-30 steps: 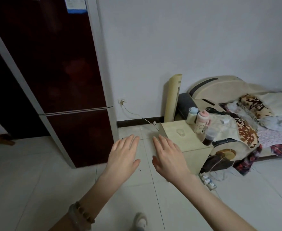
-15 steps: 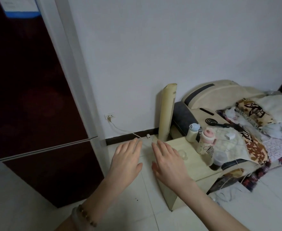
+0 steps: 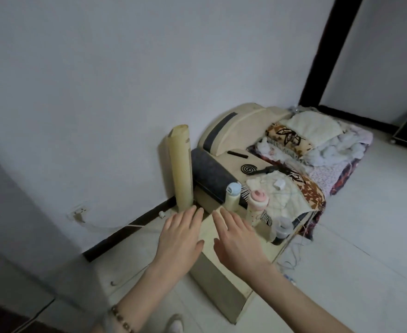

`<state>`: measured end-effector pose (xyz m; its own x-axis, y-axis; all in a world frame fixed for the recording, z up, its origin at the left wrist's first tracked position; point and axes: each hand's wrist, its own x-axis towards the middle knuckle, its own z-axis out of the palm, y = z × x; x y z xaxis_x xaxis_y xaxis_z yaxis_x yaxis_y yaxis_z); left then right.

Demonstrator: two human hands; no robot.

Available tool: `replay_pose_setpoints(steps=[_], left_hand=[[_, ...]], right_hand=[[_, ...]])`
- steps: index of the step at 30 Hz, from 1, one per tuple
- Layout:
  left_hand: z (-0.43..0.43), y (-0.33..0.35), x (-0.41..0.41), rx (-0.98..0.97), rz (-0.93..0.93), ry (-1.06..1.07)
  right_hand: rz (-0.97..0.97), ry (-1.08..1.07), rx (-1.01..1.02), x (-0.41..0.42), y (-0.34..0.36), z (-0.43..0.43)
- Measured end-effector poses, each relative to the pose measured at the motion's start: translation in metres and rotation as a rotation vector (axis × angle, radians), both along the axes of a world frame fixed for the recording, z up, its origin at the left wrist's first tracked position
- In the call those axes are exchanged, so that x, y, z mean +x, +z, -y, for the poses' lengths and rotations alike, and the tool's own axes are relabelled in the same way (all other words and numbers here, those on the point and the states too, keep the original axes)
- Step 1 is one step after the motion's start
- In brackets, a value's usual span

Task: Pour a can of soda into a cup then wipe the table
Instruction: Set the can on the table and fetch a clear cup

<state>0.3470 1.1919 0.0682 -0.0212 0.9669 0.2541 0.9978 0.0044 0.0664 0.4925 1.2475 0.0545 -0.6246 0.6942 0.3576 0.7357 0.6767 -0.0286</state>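
A plain white wall (image 3: 101, 80) fills the far side, with a dark baseboard (image 3: 125, 234) along its foot and a socket (image 3: 78, 209) low on the left. The floor (image 3: 366, 236) is of pale tiles, under soft, even light. On the right, a cream padded piece of furniture (image 3: 241, 121) stands near the wall with folded blankets (image 3: 313, 138) piled on it, and a dark post (image 3: 327, 49) rises behind.

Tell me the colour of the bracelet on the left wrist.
Brown beads on the bracelet, head view.
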Motion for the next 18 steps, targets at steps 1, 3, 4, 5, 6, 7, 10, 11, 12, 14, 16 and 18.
replay_pose_setpoints(steps=[1,3,4,5,6,7,10,11,12,14,16,18], left_hand=[[-0.017,-0.001,-0.010,-0.023,-0.002,-0.034],[-0.051,-0.002,-0.030,-0.065,-0.002,-0.091],[-0.067,-0.003,-0.040,-0.082,-0.006,-0.113],[-0.081,-0.004,-0.049,-0.095,-0.010,-0.132],[-0.094,-0.004,-0.057,-0.106,-0.014,-0.153],[-0.107,-0.004,-0.065,-0.115,-0.016,-0.178],[-0.142,-0.006,-0.080,-0.137,-0.023,-0.278],[-0.152,-0.010,-0.083,-0.140,-0.019,-0.312],[-0.160,-0.013,-0.085,-0.147,-0.015,-0.337],[-0.175,-0.019,-0.087,-0.169,-0.007,-0.376],[-0.190,-0.029,-0.087,-0.210,0.036,-0.432],[-0.205,-0.043,-0.086,-0.271,0.097,-0.482]], right_hand=[[0.006,-0.042,-0.009,-0.008,-0.002,-0.012],[0.006,-0.127,-0.016,-0.026,-0.005,-0.035],[0.004,-0.167,-0.020,-0.034,-0.007,-0.045],[0.002,-0.204,-0.026,-0.042,-0.009,-0.055],[0.001,-0.238,-0.033,-0.049,-0.011,-0.063],[0.003,-0.271,-0.041,-0.055,-0.013,-0.071],[0.000,-0.374,-0.071,-0.069,-0.017,-0.090],[-0.003,-0.408,-0.081,-0.071,-0.019,-0.094],[-0.005,-0.441,-0.088,-0.072,-0.022,-0.098],[-0.007,-0.503,-0.100,-0.070,-0.028,-0.106],[-0.019,-0.544,-0.118,-0.066,-0.037,-0.113],[-0.027,-0.571,-0.140,-0.059,-0.049,-0.121]])
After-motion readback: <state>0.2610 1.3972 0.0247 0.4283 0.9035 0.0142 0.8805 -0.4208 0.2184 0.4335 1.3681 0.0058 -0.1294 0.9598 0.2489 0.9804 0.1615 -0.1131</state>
